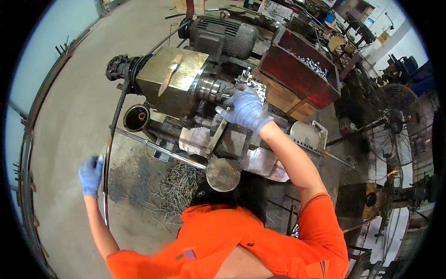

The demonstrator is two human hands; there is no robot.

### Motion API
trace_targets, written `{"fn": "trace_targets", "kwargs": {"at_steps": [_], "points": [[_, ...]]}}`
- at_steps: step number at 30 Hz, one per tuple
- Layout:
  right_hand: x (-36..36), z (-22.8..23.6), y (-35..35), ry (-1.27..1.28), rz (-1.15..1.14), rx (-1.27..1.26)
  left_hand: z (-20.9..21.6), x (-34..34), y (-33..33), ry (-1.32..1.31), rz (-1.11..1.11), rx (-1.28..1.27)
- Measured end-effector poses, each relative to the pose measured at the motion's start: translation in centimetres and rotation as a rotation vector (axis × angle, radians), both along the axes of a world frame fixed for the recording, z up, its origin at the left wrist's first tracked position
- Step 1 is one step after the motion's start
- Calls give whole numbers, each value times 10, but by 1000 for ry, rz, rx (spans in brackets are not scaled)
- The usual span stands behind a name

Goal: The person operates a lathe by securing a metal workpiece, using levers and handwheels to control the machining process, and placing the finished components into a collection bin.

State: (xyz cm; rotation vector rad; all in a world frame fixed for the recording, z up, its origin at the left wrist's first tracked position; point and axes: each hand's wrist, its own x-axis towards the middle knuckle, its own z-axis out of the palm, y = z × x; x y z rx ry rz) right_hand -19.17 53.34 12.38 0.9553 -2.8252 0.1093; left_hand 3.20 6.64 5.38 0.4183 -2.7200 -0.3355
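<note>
My right hand (pixel 248 108), in a light blue glove, reaches to the front of the lathe's round steel chuck (pixel 210 89). Its fingers are closed around a small shiny metal piece (pixel 226 96) at the chuck's mouth; most of that piece is hidden. Well out to the left, my blue-gloved left hand (pixel 90 176) is beside a long dark lever rod (pixel 109 149). Its thumb side is close to the rod, but whether it touches is unclear. The fingers are partly hidden and slightly smeared. A brass-coloured headstock cover (pixel 160 69) carries a wooden-handled tool (pixel 168 80).
Behind the lathe stand a dark motor (pixel 223 37) and a red bin (pixel 297 65) holding small metal parts. A steel bar (pixel 160 148) and round disc (pixel 223 174) lie nearest me. Curled metal shavings (pixel 179 188) cover the floor below. A fan (pixel 395 116) stands right.
</note>
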Motion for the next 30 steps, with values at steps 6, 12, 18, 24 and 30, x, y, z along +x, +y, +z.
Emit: {"fn": "trace_targets", "kwargs": {"at_steps": [6,12,18,24,30], "points": [[-30,-12,-20,-200,-151,136,-51,26,27,-94,129,627],[-41,-28,-24,-164,-118,0,-45,21,28,-79,113,805],[-37,1,-36,-363,-94,40,-42,18,33,-163,226,425],[-44,2,-43,-313,-54,83,-30,13,49,-236,246,-103],[-35,0,-46,-191,0,61,-60,2,-113,-241,163,-706]]}}
